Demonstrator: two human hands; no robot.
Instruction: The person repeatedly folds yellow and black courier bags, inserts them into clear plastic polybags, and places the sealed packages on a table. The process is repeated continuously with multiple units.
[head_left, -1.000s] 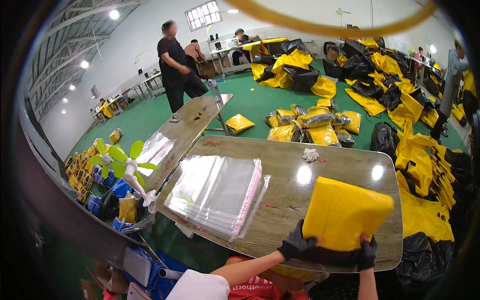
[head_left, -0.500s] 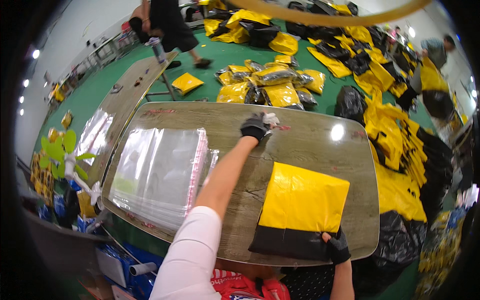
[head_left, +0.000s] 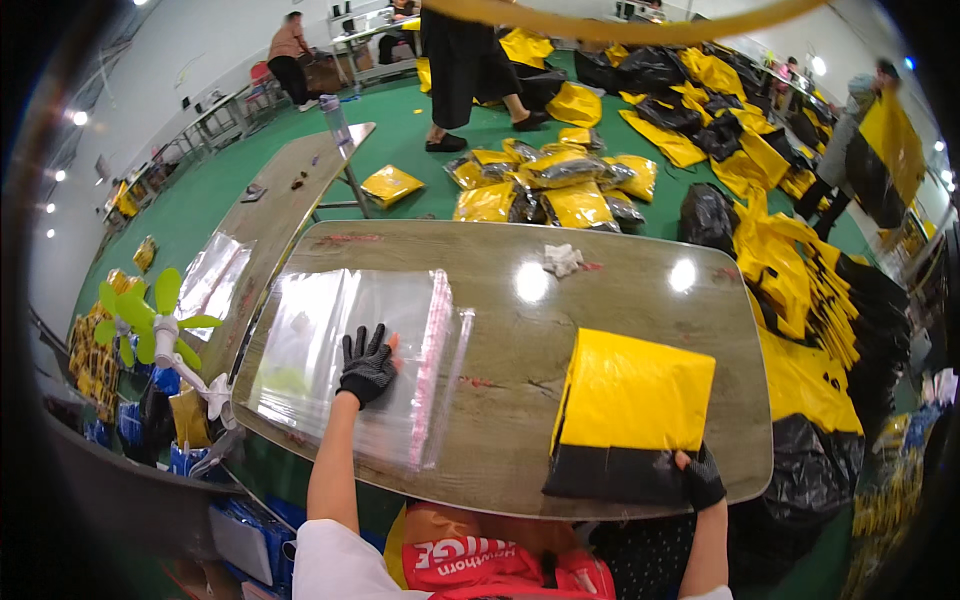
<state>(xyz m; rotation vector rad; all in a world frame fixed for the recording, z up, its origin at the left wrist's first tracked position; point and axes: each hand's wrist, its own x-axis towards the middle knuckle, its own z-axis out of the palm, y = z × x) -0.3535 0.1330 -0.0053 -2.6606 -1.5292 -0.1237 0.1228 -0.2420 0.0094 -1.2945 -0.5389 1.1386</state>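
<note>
Over on the left, a green fan point(head_left: 160, 325) is poking up beside the tabletop point(head_left: 510, 425). On the tabletop's left half, the clear bags point(head_left: 318, 315) are lying flat in a stack, their pink-striped edge facing right. The left hand point(head_left: 367, 368), in a dark glove, is resting wide on top of them, fingers apart, pinching nothing that I can see. Those bags are looking thin, light and slick to me, the sort that would be sliding or clinging together; a single one is probably best taken by its edge, between thumb and fingertip. Farther right, near the far rim, a crumpled white wad point(head_left: 562, 260) is sitting by itself. Toward the near right, the bundle point(head_left: 640, 390) is lying folded, yellow with a black band along the near edge. I'm guessing it's soft, fairly light, smooth enough to be slipping, hardly fragile; its folds could be coming loose if just one layer were being lifted, so I'd be gripping through all the layers at the black edge. The right hand point(head_left: 705, 478) is holding its near right corner, thumb on top, fingers hidden from me, seemingly tucked beneath. Beyond the right rim, a yellow and black pile point(head_left: 800, 385) is slumping.
</note>
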